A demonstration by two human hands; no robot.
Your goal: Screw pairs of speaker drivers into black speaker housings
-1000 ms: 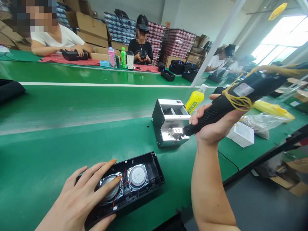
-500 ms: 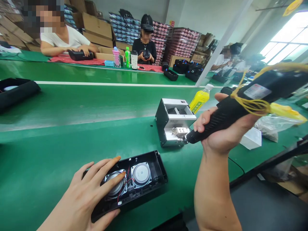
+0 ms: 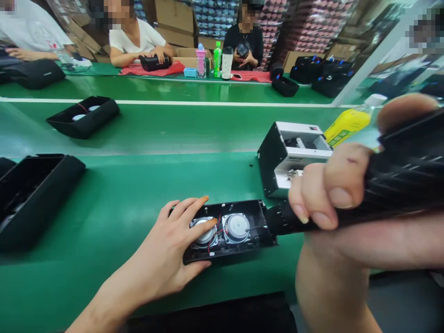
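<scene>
An open black speaker housing (image 3: 258, 212) lies on the green bench, holding two round speaker drivers (image 3: 237, 227) with thin red wires. My left hand (image 3: 173, 236) spans its left end, fingers along the far side and over one driver, thumb at the near edge. My right hand (image 3: 329, 189) is wrapped round a black electric screwdriver (image 3: 412, 171), held slanting in from the right. Its thin bit reaches over the right end of the housing, towards the right driver; whether it touches a screw I cannot make out. Behind them stands a silver and black screw feeder (image 3: 272, 162), partly hidden by my right hand.
More black speaker housings (image 3: 45, 194) rest at the left, another (image 3: 100, 115) farther back. A yellow drink bottle (image 3: 350, 122) leans behind the feeder. Across the bench, people sit handling black speakers, near cups, bottles and a red cloth (image 3: 173, 69).
The electric screwdriver has moved from the feeder to the speaker housing, its bit now over the housing. My left hand stays on the housing. The view has shifted left.
</scene>
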